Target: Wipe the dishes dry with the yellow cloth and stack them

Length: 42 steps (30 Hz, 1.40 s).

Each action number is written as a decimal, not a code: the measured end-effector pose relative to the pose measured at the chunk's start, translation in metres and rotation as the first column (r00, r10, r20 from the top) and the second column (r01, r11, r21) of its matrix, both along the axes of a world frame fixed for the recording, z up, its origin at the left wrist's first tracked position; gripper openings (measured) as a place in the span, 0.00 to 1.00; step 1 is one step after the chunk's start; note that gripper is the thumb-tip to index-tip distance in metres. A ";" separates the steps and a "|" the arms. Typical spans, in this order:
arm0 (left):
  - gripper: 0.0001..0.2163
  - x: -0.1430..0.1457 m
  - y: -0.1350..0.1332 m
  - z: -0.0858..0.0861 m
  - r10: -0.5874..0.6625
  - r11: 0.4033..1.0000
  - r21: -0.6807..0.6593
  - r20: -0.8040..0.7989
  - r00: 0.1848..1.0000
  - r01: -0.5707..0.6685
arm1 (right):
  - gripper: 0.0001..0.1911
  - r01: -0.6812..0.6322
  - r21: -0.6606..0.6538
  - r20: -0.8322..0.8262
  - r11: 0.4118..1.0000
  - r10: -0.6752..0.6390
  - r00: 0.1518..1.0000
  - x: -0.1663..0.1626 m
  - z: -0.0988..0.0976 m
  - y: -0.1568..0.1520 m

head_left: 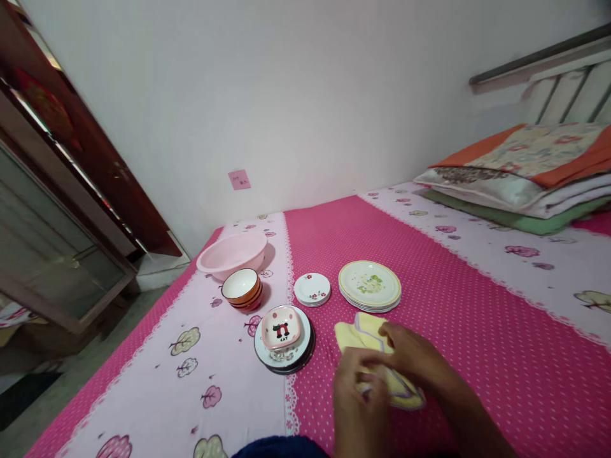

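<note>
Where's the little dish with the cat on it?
In the head view, the cat dish sits on the white plate, just left of centre, between the stacked bowls and the yellow cloth.

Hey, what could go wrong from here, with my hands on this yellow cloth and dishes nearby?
The yellow-rimmed plates stand just beyond the yellow cloth, so a wide sweep by the right hand might nudge them. The square cat bowl sits on stacked plates; a bump from the left hand could slide it off. Tugging the bedspread might tip the stacked bowls.
</note>
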<state>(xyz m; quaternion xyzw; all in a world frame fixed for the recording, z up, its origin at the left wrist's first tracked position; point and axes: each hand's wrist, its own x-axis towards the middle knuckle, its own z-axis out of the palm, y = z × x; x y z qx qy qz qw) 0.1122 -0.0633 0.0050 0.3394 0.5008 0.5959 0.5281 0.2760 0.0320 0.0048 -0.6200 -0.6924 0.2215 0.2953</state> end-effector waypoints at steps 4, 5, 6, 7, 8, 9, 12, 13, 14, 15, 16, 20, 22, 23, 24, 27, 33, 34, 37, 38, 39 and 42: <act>0.28 -0.006 0.035 -0.018 0.199 0.979 -0.018 -0.100 0.975 -0.202 | 0.04 -0.122 -0.060 -0.030 0.991 0.120 0.992 -0.013 0.008 0.000; 0.28 -0.008 0.043 -0.025 0.175 0.983 -0.038 -0.080 0.981 -0.179 | 0.04 -0.138 -0.052 -0.056 0.989 0.135 0.989 -0.011 0.015 0.000; 0.26 -0.009 0.049 -0.031 0.139 0.989 -0.045 -0.050 0.989 -0.141 | 0.03 -0.154 -0.039 -0.081 0.987 0.151 0.985 -0.006 0.023 0.000; 0.24 -0.009 0.054 -0.036 0.102 0.994 -0.041 -0.015 0.995 -0.102 | 0.05 -0.160 -0.021 -0.119 0.987 0.156 0.981 0.003 0.031 0.000; 0.22 -0.009 0.058 -0.040 0.070 0.997 -0.027 0.024 0.997 -0.070 | 0.08 -0.151 -0.001 -0.165 0.988 0.149 0.975 0.014 0.038 0.000; 0.22 -0.009 0.060 -0.043 0.048 0.999 -0.010 0.063 0.997 -0.047 | 0.11 -0.126 0.019 -0.219 0.992 0.127 0.967 0.028 0.042 -0.001; 0.25 -0.010 0.060 -0.047 0.029 0.999 0.020 0.154 0.988 -0.032 | 0.15 0.055 0.001 -0.447 0.998 -0.049 0.893 0.068 0.037 -0.002; 0.26 -0.011 0.059 -0.049 0.033 0.999 0.019 0.169 0.985 -0.037 | 0.15 0.113 -0.031 -0.466 0.993 -0.115 0.877 0.078 0.029 -0.003; 0.27 -0.013 0.057 -0.052 0.041 0.999 0.014 0.180 0.983 -0.044 | 0.15 0.168 -0.065 -0.454 0.984 -0.179 0.873 0.086 0.018 -0.004; 0.29 -0.016 0.055 -0.055 0.051 0.999 0.006 0.185 0.981 -0.053 | 0.14 0.207 -0.089 -0.428 0.974 -0.225 0.875 0.092 0.007 -0.005; 0.31 -0.018 0.053 -0.058 0.060 0.998 -0.003 0.187 0.980 -0.061 | 0.14 0.248 -0.108 -0.394 0.963 -0.270 0.878 0.096 -0.003 -0.007; 0.34 -0.023 0.050 -0.066 0.067 0.998 -0.033 0.182 0.981 -0.062 | 0.20 0.446 -0.070 -0.247 0.892 -0.449 0.859 0.096 -0.024 -0.014; 0.31 -0.023 0.051 -0.066 0.067 0.997 -0.047 0.174 0.983 -0.059 | 0.22 0.482 0.000 -0.219 0.876 -0.470 0.855 0.088 -0.020 -0.015; 0.29 -0.023 0.052 -0.065 0.069 0.997 -0.052 0.169 0.983 -0.061 | 0.21 0.463 0.023 -0.215 0.886 -0.448 0.868 0.082 -0.016 -0.015; 0.26 -0.024 0.053 -0.064 0.072 0.996 -0.055 0.164 0.984 -0.064 | 0.19 0.418 0.028 -0.216 0.908 -0.403 0.889 0.072 -0.013 -0.015; 0.19 -0.025 0.056 -0.061 0.082 0.995 -0.061 0.156 0.984 -0.073 | 0.12 0.161 -0.051 -0.227 0.986 -0.169 0.959 0.034 -0.012 -0.018; 0.16 -0.030 0.049 -0.052 0.086 0.996 -0.050 0.140 0.986 -0.080 | 0.07 -0.137 -0.127 -0.254 0.983 0.101 0.962 -0.026 -0.025 -0.029; 0.16 -0.031 0.047 -0.050 0.092 0.995 -0.043 0.140 0.986 -0.086 | 0.06 -0.138 -0.123 -0.247 0.983 0.104 0.964 -0.027 -0.027 -0.029; 0.18 -0.031 0.047 -0.047 0.104 0.994 -0.036 0.148 0.984 -0.099 | 0.04 -0.063 -0.104 -0.176 0.993 0.044 0.983 -0.015 -0.029 -0.026; 0.19 -0.031 0.047 -0.047 0.104 0.994 -0.038 0.154 0.983 -0.099 | 0.05 -0.022 -0.089 -0.142 0.996 0.009 0.990 -0.010 -0.030 -0.025; 0.19 -0.032 0.048 -0.048 0.104 0.994 -0.041 0.162 0.981 -0.099 | 0.08 0.018 -0.065 -0.109 0.998 -0.025 0.994 -0.006 -0.032 -0.025; 0.21 -0.033 0.052 -0.053 0.101 0.994 -0.046 0.194 0.976 -0.094 | 0.21 0.068 0.054 -0.050 0.996 -0.066 0.997 -0.006 -0.039 -0.036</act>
